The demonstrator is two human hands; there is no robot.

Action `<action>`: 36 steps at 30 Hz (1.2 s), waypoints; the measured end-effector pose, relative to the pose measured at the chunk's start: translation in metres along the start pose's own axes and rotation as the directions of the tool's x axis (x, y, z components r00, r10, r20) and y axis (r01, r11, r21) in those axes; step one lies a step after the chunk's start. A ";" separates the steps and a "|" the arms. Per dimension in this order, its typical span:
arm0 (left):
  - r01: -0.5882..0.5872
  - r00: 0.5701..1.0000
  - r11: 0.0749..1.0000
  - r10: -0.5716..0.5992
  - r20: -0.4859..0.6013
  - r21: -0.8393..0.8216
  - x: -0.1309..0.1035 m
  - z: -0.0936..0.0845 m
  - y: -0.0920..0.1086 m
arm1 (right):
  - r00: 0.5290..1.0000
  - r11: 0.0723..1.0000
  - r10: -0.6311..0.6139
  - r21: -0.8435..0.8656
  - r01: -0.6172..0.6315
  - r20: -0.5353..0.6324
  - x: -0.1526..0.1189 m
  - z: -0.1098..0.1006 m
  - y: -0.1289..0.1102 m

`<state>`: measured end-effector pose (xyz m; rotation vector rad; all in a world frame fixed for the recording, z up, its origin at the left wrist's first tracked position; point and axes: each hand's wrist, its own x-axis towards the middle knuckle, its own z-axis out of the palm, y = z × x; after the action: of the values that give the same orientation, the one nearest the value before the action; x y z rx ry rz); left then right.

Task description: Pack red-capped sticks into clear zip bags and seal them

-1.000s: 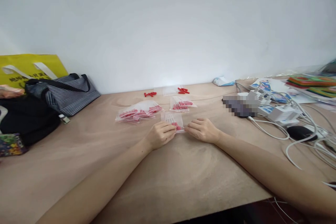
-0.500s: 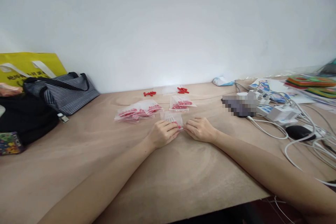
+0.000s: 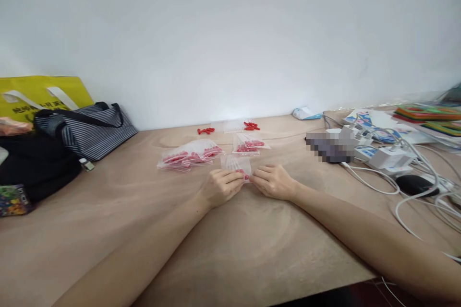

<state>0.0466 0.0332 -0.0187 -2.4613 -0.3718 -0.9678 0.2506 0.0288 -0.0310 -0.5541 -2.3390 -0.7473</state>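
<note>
Between my hands a small clear zip bag (image 3: 234, 162) with red pieces in it lies on the wooden table. My left hand (image 3: 224, 187) is closed on the bag's near left edge, its fingers over part of the red pieces. At the near right corner my right hand (image 3: 272, 181) pinches the same bag, fingertips close to the left ones. A pile of filled zip bags (image 3: 192, 153) lies to the left, and further filled bags (image 3: 248, 144) lie just beyond. Loose red pieces (image 3: 206, 130) and a second loose group (image 3: 251, 126) sit near the wall.
On the right are a phone (image 3: 329, 147), white chargers (image 3: 391, 157), a black mouse (image 3: 417, 185) and tangled cables. A tissue pack (image 3: 307, 113) lies by the wall. At left stand a striped bag (image 3: 93, 129) and a yellow bag (image 3: 72, 88). The table's front edge runs at lower right.
The view has shifted slightly, so everything sits a little lower. Both hands stay on the bag, with only small finger movement; a bit more of the red pieces shows.
</note>
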 end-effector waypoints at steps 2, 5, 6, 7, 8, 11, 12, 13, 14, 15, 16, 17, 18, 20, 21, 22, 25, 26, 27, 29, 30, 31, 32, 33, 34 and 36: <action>0.017 1.000 1.000 -0.018 -0.008 -0.002 -0.005 -0.007 -0.002 | 0.998 0.998 0.056 0.026 -0.056 -0.018 -0.003 -0.001 0.002; 0.035 0.999 0.999 -0.035 -0.027 -0.017 -0.013 -0.016 -0.005 | 0.989 0.987 0.145 0.079 -0.142 -0.032 -0.007 -0.002 0.005; 0.038 0.999 0.999 -0.038 -0.035 -0.022 -0.015 -0.017 -0.006 | 0.986 0.983 0.162 0.093 -0.159 -0.035 -0.009 -0.003 0.006; 0.039 0.998 0.999 -0.040 -0.041 -0.023 -0.016 -0.019 -0.006 | 0.984 0.981 0.172 0.101 -0.167 -0.040 -0.009 -0.003 0.007; 0.040 0.998 0.999 -0.041 -0.046 -0.020 -0.016 -0.019 -0.006 | 0.983 0.980 0.174 0.104 -0.169 -0.048 -0.010 -0.003 0.008; 0.033 0.997 0.999 -0.034 -0.063 -0.016 -0.013 -0.018 -0.006 | 0.987 0.987 0.145 0.087 -0.139 -0.072 -0.009 -0.003 0.008; 0.028 0.997 0.999 -0.029 -0.069 -0.018 -0.012 -0.017 -0.005 | 0.989 0.990 0.124 0.076 -0.118 -0.075 -0.008 -0.003 0.007; 0.023 0.997 1.000 -0.024 -0.076 -0.019 -0.011 -0.016 -0.005 | 0.992 0.993 0.100 0.063 -0.095 -0.076 -0.006 -0.003 0.006; 0.018 0.996 1.000 -0.019 -0.084 -0.018 -0.009 -0.015 -0.005 | 0.994 0.996 0.078 0.048 -0.075 -0.075 -0.005 -0.003 0.005; 0.015 0.996 1.000 -0.017 -0.090 -0.018 -0.008 -0.015 -0.005 | 0.995 0.998 0.061 0.034 -0.059 -0.075 -0.004 -0.003 0.005; 0.016 0.995 1.000 -0.017 -0.094 -0.018 -0.008 -0.015 -0.005 | 0.996 0.999 0.050 0.024 -0.048 -0.078 -0.003 -0.003 0.004; 0.019 0.995 1.000 -0.021 -0.095 -0.024 -0.007 -0.015 -0.005 | 0.996 0.999 0.046 0.021 -0.044 -0.081 -0.003 -0.003 0.004; 0.025 0.995 0.999 -0.028 -0.096 -0.035 -0.007 -0.015 -0.006 | 0.995 0.999 0.049 0.025 -0.047 -0.086 -0.003 -0.002 0.004; 0.043 0.994 0.997 -0.049 -0.095 -0.064 -0.009 -0.017 -0.007 | 0.992 0.996 0.080 0.041 -0.076 -0.097 -0.003 -0.002 0.004; 0.052 0.994 0.996 -0.059 -0.093 -0.076 -0.010 -0.017 -0.008 | 0.989 0.994 0.105 0.050 -0.100 -0.101 -0.004 -0.001 0.005; 0.061 0.994 0.994 -0.069 -0.089 -0.086 -0.011 -0.018 -0.009 | 0.986 0.990 0.132 0.056 -0.127 -0.103 -0.004 -0.001 0.006; 0.079 0.994 0.991 -0.086 -0.067 -0.106 -0.014 -0.019 -0.011 | 0.979 0.982 0.180 0.074 -0.173 -0.096 -0.006 -0.001 0.007; 0.078 0.994 0.991 -0.085 -0.065 -0.110 -0.014 -0.018 -0.011 | 0.979 0.981 0.182 0.081 -0.175 -0.094 -0.006 -0.001 0.007; 0.074 0.994 0.991 -0.081 -0.067 -0.112 -0.014 -0.018 -0.011 | 0.979 0.981 0.182 0.086 -0.174 -0.095 -0.006 -0.001 0.007; 0.062 0.995 0.992 -0.070 -0.073 -0.110 -0.013 -0.018 -0.011 | 0.979 0.982 0.175 0.091 -0.166 -0.105 -0.005 -0.001 0.006; 0.058 0.995 0.993 -0.066 -0.074 -0.108 -0.013 -0.018 -0.010 | 0.980 0.983 0.169 0.090 -0.159 -0.110 -0.004 0.000 0.005; 0.056 0.995 0.993 -0.065 -0.078 -0.106 -0.012 -0.018 -0.010 | 0.980 0.984 0.162 0.088 -0.153 -0.113 -0.003 0.001 0.004; 0.056 0.995 0.993 -0.065 -0.081 -0.105 -0.012 -0.017 -0.010 | 0.981 0.986 0.156 0.085 -0.147 -0.114 -0.002 0.002 0.002; 0.056 0.994 0.992 -0.066 -0.086 -0.109 -0.011 -0.017 -0.009 | 0.982 0.986 0.152 0.083 -0.143 -0.113 -0.001 0.002 0.001; 0.058 0.994 0.992 -0.069 -0.089 -0.115 -0.010 -0.016 -0.009 | 0.982 0.986 0.152 0.080 -0.143 -0.110 -0.001 0.003 0.000; 0.074 0.992 0.989 -0.087 -0.092 -0.129 -0.008 -0.014 -0.008 | 0.982 0.985 0.160 0.077 -0.153 -0.097 0.000 0.004 -0.001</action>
<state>0.0298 0.0326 -0.0127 -2.5157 -0.3911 -1.1731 0.2484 0.0308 -0.0339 -0.6456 -2.1891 -0.6048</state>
